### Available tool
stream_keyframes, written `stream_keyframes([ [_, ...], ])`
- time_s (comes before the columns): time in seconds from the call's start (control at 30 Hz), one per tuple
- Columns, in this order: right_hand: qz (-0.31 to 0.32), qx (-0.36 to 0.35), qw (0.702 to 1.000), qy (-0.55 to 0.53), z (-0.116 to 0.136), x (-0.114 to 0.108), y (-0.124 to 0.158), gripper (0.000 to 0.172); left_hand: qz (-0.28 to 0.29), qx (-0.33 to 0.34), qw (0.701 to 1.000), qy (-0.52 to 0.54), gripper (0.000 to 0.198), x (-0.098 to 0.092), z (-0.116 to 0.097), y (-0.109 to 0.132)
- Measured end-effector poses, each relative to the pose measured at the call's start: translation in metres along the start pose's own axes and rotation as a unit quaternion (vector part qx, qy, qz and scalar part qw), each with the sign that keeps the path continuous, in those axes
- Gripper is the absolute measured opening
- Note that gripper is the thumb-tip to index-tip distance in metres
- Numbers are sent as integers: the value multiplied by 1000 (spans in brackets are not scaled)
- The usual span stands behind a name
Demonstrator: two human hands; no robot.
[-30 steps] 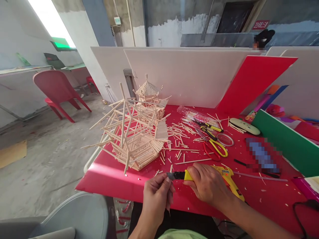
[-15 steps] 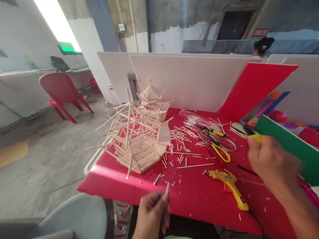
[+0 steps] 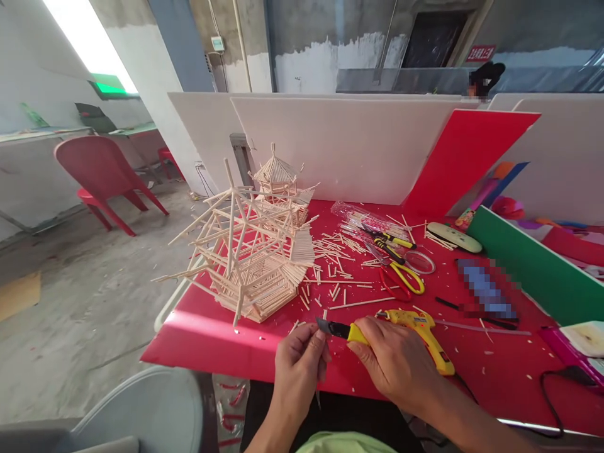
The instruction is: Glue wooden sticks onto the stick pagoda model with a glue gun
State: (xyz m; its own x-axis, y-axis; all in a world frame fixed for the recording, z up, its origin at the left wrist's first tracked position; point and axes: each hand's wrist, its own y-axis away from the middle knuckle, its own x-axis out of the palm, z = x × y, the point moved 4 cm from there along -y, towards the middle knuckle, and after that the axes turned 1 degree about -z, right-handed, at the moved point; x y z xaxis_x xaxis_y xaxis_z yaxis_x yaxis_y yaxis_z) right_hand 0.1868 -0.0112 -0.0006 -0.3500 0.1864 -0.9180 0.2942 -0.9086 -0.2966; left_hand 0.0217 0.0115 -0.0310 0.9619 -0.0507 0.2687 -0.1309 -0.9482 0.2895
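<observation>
Near the table's front edge my left hand [image 3: 299, 358] pinches a short wooden stick [image 3: 325, 314], whose tip pokes up between the fingers. My right hand [image 3: 394, 355] is wrapped round the yellow handle of a utility knife [image 3: 357, 335]. The knife's blade points left and meets the stick at my left fingertips. Beyond my hands on the left stands an open frame model of wooden sticks [image 3: 259, 277], with a small stick tower [image 3: 276, 173] behind it. A yellow glue gun [image 3: 431, 336] lies just beyond my right hand, partly hidden by it.
The red table [image 3: 198, 340] bears scattered stick pieces [image 3: 333, 251], yellow-handled scissors [image 3: 408, 277], pliers [image 3: 389, 245] and an oval green case [image 3: 453, 238]. White boards [image 3: 340, 148] stand behind. A green board [image 3: 533, 270] leans at right. A grey bin [image 3: 146, 409] is below left; a person's head shows beyond the boards.
My right hand has come in from the right with the knife, bringing its blade to the stick. My left hand still pinches the stick. The view has shifted slightly.
</observation>
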Motion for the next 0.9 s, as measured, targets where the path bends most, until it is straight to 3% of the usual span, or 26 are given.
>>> stream_keyframes([
  [0.17,-52,-52,996,54,-4,1,0,28,0,4,1000,20,42,3,-3,4],
  [0.3,-112,-82,982,129,-9,-1,-4,35,-10,-54,996,72,43,3,-4,7],
  [0.57,-109,-103,976,159,-4,12,-6,37,-20,-105,988,109,44,0,-3,10],
  [0.67,-136,-13,964,230,-36,-12,-9,44,-7,-117,987,112,42,-10,4,17],
  [0.7,-178,75,941,280,-55,-31,-8,50,1,-131,986,108,41,-14,8,19],
  [0.8,-231,181,901,319,-100,-77,-6,51,-8,-145,983,114,41,-23,17,21],
  [0.83,-220,207,898,319,-108,-84,-6,49,-18,-142,983,117,41,-23,18,19],
  [0.9,-138,210,942,224,-106,-76,-7,43,-11,-116,984,135,39,-17,16,12],
])
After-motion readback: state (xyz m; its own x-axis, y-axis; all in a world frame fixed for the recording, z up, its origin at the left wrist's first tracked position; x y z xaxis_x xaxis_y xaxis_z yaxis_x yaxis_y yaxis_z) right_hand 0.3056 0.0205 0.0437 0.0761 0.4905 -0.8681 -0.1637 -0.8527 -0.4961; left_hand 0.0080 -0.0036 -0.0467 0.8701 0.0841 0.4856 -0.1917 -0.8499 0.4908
